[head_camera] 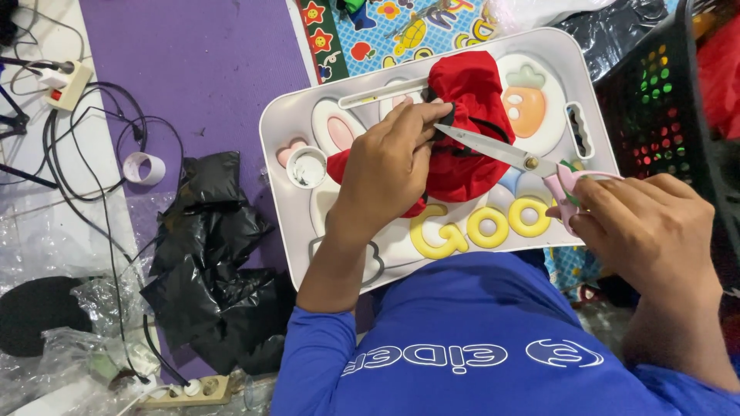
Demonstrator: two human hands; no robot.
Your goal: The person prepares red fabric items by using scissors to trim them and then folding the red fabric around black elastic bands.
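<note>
The left hand [389, 166] pinches a black strip on the red cloth [462, 131] lying on the white tray [293, 115]. The scissors [501, 150], gripped closed-fisted in the right hand [647, 223], slant up-left, tips beside those fingers.

Right hand [651, 223] hides scissor handles [566, 189]; left hand [385, 166] covers part of red cloth [466, 123]; black crate [671, 100] cut off.

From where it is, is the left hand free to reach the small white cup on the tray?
Probably not as things stand: the left hand is pinching the red garment for the scissors. The white cup sits close beside it, unobstructed, on the tray.
</note>
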